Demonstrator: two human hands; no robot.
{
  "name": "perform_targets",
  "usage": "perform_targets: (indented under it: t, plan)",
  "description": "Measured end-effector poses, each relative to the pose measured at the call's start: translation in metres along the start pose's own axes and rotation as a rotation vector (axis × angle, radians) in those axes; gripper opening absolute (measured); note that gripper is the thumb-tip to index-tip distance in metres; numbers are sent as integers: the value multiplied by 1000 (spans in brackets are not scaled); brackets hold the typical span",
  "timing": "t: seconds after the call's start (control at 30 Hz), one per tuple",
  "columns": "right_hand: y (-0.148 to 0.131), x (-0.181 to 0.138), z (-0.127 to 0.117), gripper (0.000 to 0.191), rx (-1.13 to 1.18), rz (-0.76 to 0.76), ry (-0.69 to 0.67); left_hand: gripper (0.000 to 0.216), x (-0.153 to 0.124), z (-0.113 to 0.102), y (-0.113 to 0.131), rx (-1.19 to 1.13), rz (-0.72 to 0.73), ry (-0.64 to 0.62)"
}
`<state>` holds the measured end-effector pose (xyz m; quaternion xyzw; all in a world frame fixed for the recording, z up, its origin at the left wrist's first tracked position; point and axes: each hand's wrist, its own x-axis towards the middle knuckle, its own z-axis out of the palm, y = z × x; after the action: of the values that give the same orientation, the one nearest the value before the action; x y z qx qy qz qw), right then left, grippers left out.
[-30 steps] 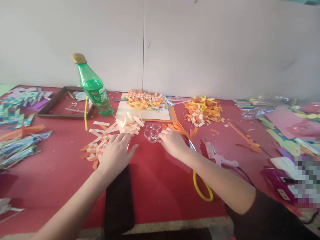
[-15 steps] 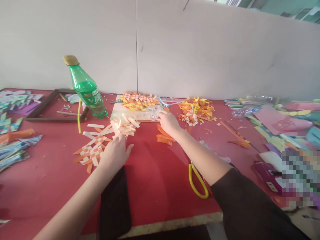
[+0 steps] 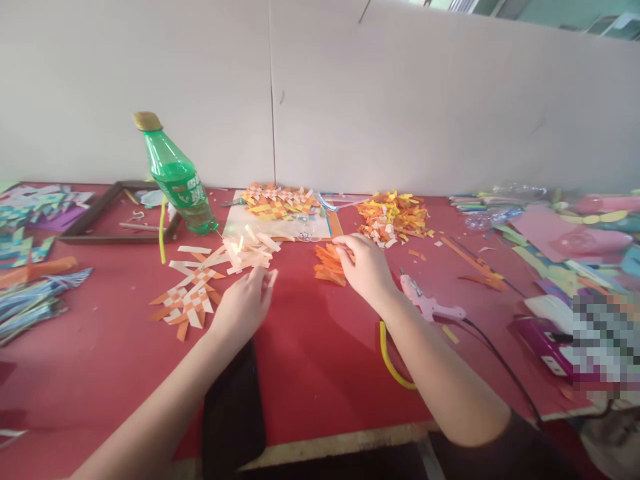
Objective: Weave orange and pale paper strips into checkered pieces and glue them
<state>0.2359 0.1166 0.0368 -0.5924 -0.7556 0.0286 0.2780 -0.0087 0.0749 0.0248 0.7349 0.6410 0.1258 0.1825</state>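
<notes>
My left hand lies on the red table, fingers stretched out, their tips at the near edge of a pile of pale paper strips. An orange-and-white woven paper piece lies just left of that hand. My right hand hovers low with its fingers loosely spread, the tips touching a small heap of orange strips. A clear plastic case rests on the white board beyond them. Neither hand holds anything that I can see.
A green bottle stands at the back left beside a wooden frame. Orange-yellow scraps, a pink glue gun with its cord, yellow-handled scissors and a black flat object surround my arms. Coloured papers crowd the right side.
My right hand carried the clear case back onto the white board, let it go, and has come back to the orange strips. My left hand shifted slightly right.
</notes>
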Motion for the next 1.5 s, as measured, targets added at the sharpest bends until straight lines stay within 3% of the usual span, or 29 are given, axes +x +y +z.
perform_targets:
  t: [0.27,0.5,0.7,0.8,0.93,1.07,1.17,1.37,1.5]
  plan:
    - [15,-40,16,10,42,18,6,17,-9,25,21,-130,142,16]
    - [24,-53,26,8,11,-8,-32,27,0,36,9,-17,100,223]
    - [24,-52,24,16,66,-36,25,31,-14,40,11,-38,202,303]
    - [17,-50,18,12,118,-5,96,27,-23,42,19,-241,250,243]
    - [5,-54,12,9,244,28,157,19,-32,43,28,-545,216,24]
    - [4,-56,15,12,358,57,175,17,-30,44,28,-646,217,-82]
    - [8,-55,18,12,410,66,183,19,-27,42,25,-566,303,-81]
    - [9,-51,14,18,456,75,243,27,-31,43,27,-106,778,-130]
    - [9,-50,9,18,593,156,329,41,-32,47,36,144,800,-155]
